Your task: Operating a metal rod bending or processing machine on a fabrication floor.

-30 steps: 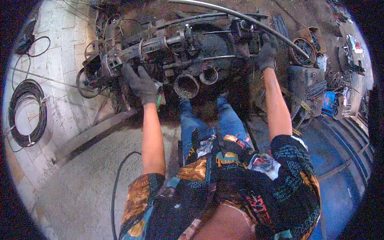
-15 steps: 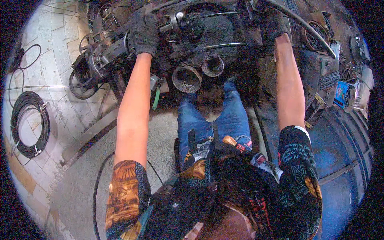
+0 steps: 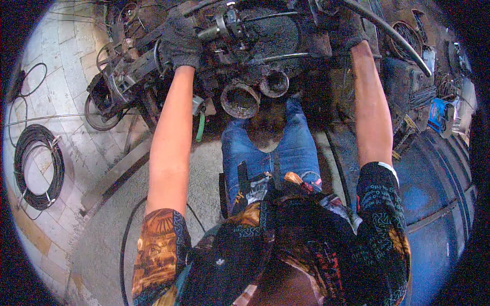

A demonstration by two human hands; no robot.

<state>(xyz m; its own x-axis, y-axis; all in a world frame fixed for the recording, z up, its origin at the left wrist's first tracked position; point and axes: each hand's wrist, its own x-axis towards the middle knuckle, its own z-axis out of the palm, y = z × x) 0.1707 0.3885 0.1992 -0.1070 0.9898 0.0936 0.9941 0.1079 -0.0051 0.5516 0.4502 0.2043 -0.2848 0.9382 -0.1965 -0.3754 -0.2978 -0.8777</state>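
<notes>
Black coiled cable lies at nine o'clock on the pale tiled floor, its loops tied in a ring. At eleven o'clock the left hand, in a dark, grimy work glove, rests over the left part of a long machine of blackened metal with bright rods, which spans the top of the view from about ten to one o'clock. The glove looks rounded, its back uppermost; how tightly the fingers are bent, and whether they grip a part, is hidden. Just to its right sits a shiny cylindrical metal collar. Nearer the centre, at ten o'clock, a narrow green strip hangs below the machine.

At twelve o'clock, above the wearer's blue jeans, are two round, rough-rimmed, pipe-like mouths: a larger one and, to its right, a smaller one.

Between one and two o'clock the right hand, likewise gloved, reaches to the machine's right end; its fingers merge with dark metal, so neither their spread nor any hold can be judged. A bent grey bar passes beside it, and a small bright-blue box lies between two and three o'clock.

Handling of the machine appears under way, with both hands at it. Its visible parts form one joined body; which adjustments are complete, and which remain, is not shown.
</notes>
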